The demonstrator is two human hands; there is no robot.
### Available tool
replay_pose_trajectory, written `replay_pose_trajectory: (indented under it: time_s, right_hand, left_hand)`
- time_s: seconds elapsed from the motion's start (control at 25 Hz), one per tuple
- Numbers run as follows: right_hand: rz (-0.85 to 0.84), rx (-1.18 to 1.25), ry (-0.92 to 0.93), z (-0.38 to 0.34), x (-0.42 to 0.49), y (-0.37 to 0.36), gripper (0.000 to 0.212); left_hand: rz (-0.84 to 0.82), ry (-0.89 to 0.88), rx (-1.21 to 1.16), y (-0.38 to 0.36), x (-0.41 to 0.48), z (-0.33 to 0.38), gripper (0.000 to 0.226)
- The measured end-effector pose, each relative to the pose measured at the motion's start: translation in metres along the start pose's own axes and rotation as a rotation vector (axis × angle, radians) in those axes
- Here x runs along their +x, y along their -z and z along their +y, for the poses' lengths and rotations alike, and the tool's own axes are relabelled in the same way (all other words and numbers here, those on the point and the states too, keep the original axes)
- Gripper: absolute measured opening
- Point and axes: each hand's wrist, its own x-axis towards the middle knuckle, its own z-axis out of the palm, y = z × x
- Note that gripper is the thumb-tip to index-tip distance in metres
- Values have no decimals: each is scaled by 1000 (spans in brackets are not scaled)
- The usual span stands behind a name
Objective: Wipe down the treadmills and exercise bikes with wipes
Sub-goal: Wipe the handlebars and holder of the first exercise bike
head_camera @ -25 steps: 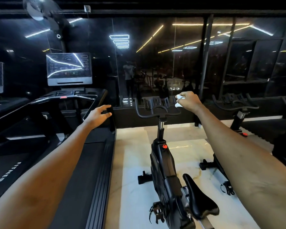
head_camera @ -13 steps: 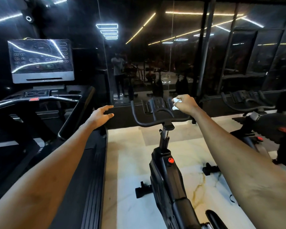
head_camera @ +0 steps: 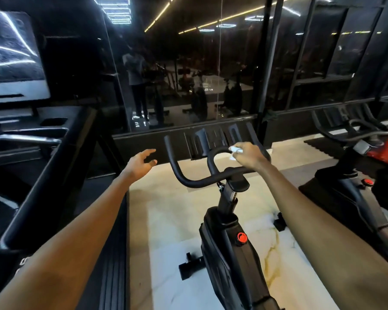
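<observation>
A dark glass wall point(head_camera: 188, 63) fills the far side of the room and reflects ceiling light strips and a standing person. On the left stands a black treadmill point(head_camera: 43, 166), its long side rail running toward the camera and its console screen point(head_camera: 11, 57) bright with glare. A pale marble floor point(head_camera: 173, 220) with yellow veining lies beside it. On this floor, in the middle of the view, is a black exercise bike point(head_camera: 229, 253), and a second bike point(head_camera: 354, 193) stands to the right, well apart. The near bike's handlebars point(head_camera: 188, 180) curve up into horns with an inner loop at the centre. The left hand point(head_camera: 140, 163) hovers in the air between the treadmill rail and the left horn with its fingers spread and relaxed, touching neither. The right hand point(head_camera: 250, 153) rests on the right side of the inner loop, with its fingers curled round a crumpled white wipe point(head_camera: 235, 149) that lies against the bar. A small red knob point(head_camera: 242, 237) sits on the bike's frame below the stem.
</observation>
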Motion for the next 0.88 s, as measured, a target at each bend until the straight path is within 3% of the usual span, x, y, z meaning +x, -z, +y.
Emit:
replay_pose_trajectory:
  time_s: [0.24, 0.36, 0.48, 0.6, 0.72, 0.88]
  right_hand:
    - [45, 111, 34, 44, 27, -83, 34]
    - [128, 205, 98, 65, 16, -119, 24]
    - [197, 191, 139, 73, 4, -149, 31]
    - [292, 162, 50, 77, 7, -161, 42]
    - [420, 159, -99, 79, 14, -163, 35]
    - [415, 92, -56, 57, 8, -187, 30]
  left_hand:
    - [13, -291, 226, -70, 52, -16, 49]
    - [17, -436, 247, -100, 62, -29, 47]
    - [-112, -528, 246, -129, 69, -47, 47]
    - [-199, -571, 221, -151, 72, -56, 53]
    - [-128, -642, 165, -164, 75, -63, 52]
    - [-8, -696, 97, -176, 78, -74, 47]
